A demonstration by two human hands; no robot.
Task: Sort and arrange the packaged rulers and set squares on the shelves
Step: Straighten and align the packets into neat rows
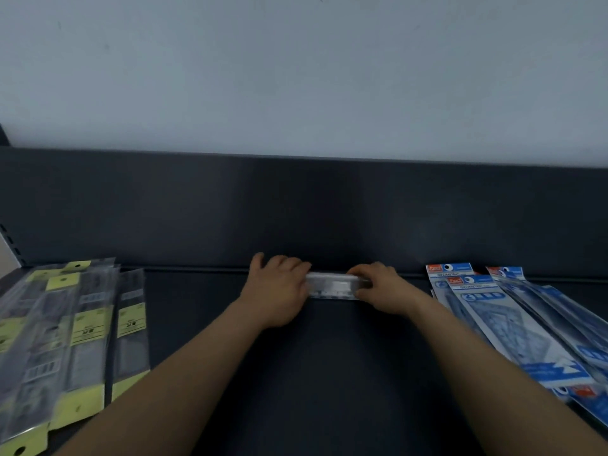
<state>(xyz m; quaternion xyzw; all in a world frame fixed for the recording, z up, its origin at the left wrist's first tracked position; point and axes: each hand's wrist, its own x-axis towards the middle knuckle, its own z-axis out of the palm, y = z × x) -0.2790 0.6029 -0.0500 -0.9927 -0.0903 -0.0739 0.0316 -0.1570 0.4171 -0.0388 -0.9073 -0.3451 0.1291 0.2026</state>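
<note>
A clear packaged ruler [332, 286] lies crosswise at the back of the dark shelf [329, 373], close to the back panel. My left hand [279, 287] grips its left end with curled fingers. My right hand [381, 287] grips its right end. On the left lie several yellow-labelled ruler packs [79, 337], fanned and overlapping. Over on the right sits a pile of blue-and-white set square packs [513, 320], also overlapping.
The dark back panel [296, 209] rises behind the shelf, with a pale wall [296, 77] above it. A slotted upright [6, 235] shows at the far left edge. Bare shelf surface lies between the two piles, in front of my hands.
</note>
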